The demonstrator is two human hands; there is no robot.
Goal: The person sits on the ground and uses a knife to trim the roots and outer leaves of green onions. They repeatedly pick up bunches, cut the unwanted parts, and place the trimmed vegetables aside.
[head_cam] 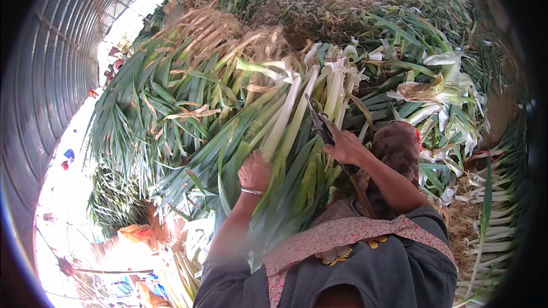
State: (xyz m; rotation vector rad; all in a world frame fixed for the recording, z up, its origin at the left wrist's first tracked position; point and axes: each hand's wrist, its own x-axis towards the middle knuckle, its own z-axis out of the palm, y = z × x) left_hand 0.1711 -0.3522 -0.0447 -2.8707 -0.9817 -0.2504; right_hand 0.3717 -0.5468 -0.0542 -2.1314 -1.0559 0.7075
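My left hand [255,171] is closed around the lower green part of a leek [282,118], whose white stalk points up and away from me. My right hand [343,144] grips a dark tool [319,126] with a thin metal tip; its exact kind cannot be told. The tip lies beside the white stalks of other leeks [335,90]. Long green leek leaves [299,188] spread between my two arms, over my lap.
A large pile of leeks with roots [171,85] lies to the left. Peeled leaf scraps [449,77] are heaped at the right, above a row of leeks with white stalks [492,222]. A corrugated metal wall [55,64] curves along the left.
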